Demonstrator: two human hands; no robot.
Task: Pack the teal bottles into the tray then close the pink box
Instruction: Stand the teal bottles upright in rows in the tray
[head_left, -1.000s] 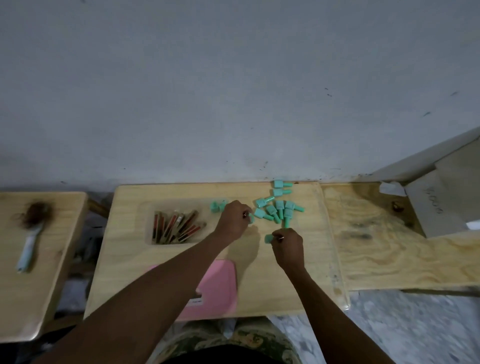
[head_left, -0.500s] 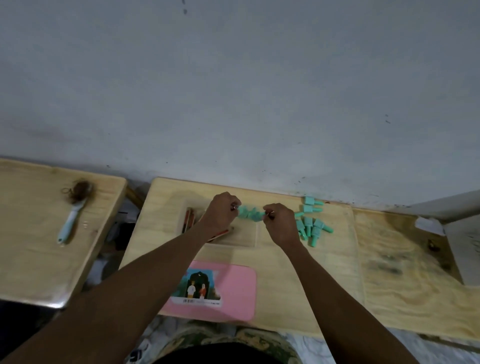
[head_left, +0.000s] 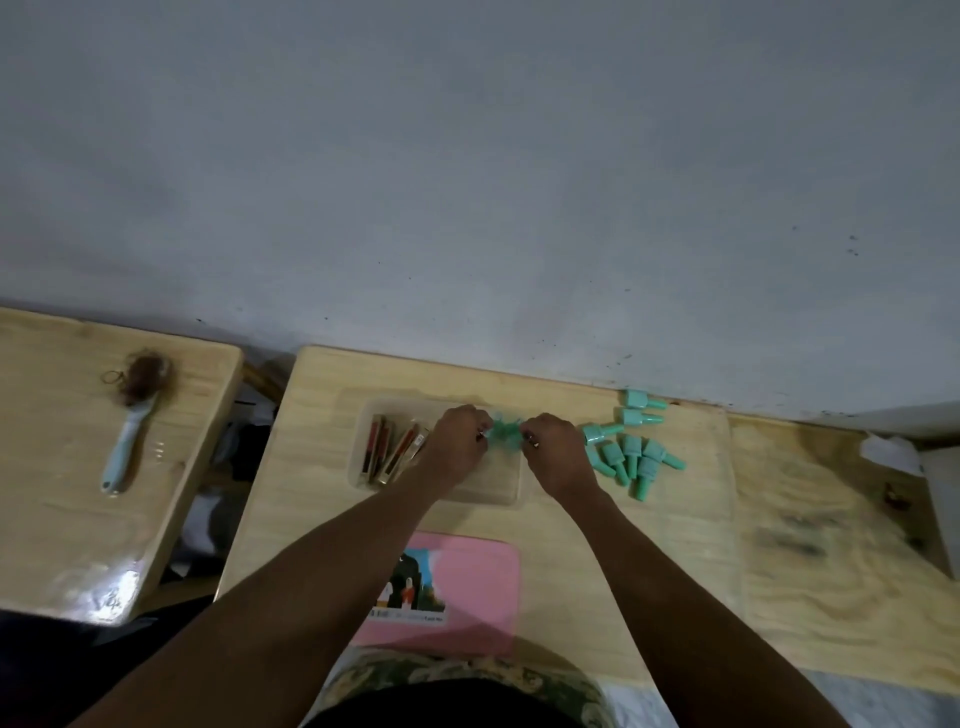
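Teal bottles (head_left: 505, 435) (blurred) pinched between left hand (head_left: 458, 446) and right hand (head_left: 557, 453) over clear tray (head_left: 488, 492); loose bottles (head_left: 631, 449) beside; pink box (head_left: 467, 587) near.

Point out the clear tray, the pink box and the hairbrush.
clear tray (head_left: 483, 492): head view, on its bare near wall, right of the forearm.
pink box (head_left: 480, 587): head view, on the plain pink top, right of the picture label.
hairbrush (head_left: 123, 451): head view, on its pale blue handle.
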